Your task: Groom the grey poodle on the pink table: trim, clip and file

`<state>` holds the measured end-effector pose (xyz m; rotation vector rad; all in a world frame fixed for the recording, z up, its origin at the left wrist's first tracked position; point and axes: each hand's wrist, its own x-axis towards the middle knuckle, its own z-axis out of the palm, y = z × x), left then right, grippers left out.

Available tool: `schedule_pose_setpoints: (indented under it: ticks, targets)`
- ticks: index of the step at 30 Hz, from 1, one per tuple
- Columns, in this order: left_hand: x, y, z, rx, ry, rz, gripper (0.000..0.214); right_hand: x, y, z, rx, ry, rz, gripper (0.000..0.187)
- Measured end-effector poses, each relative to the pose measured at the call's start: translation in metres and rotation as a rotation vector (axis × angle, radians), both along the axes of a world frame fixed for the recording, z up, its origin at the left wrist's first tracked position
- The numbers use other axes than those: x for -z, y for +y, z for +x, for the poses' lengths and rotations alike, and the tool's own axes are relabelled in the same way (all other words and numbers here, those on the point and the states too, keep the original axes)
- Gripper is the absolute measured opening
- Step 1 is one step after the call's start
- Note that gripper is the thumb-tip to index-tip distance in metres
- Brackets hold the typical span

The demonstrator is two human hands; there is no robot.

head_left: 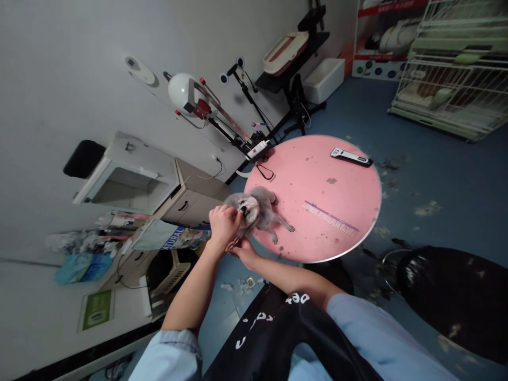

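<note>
A small grey dog [260, 209] lies on the round pink grooming table [337, 201], near its left edge. My left hand [223, 222] is closed around the dog's muzzle and holds its head. My right hand [244, 251] sits just below, fingers closed on thin scissors [239, 241] whose blades point up at the dog's chin. A purple comb [330, 218] lies on the table to the right of the dog. A black and white clipper [351, 156] rests near the far edge.
A dryer on a stand [186, 92] and a white cabinet [130, 177] stand by the wall at left. Wire cages [452, 69] fill the upper right. A black bin bag [456, 296] sits at lower right. Hair clumps dot the blue floor [436, 174].
</note>
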<state>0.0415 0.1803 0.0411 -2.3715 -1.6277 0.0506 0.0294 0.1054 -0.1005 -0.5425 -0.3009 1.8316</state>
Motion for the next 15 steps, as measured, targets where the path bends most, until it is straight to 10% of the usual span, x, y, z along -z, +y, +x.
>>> schedule_pose_setpoints:
  ticks: [15]
  targets:
    - [0.0, -0.004, -0.008, -0.04, -0.019, 0.037, 0.03, -0.013, -0.005, 0.022, -0.104, 0.059, -0.025, 0.041]
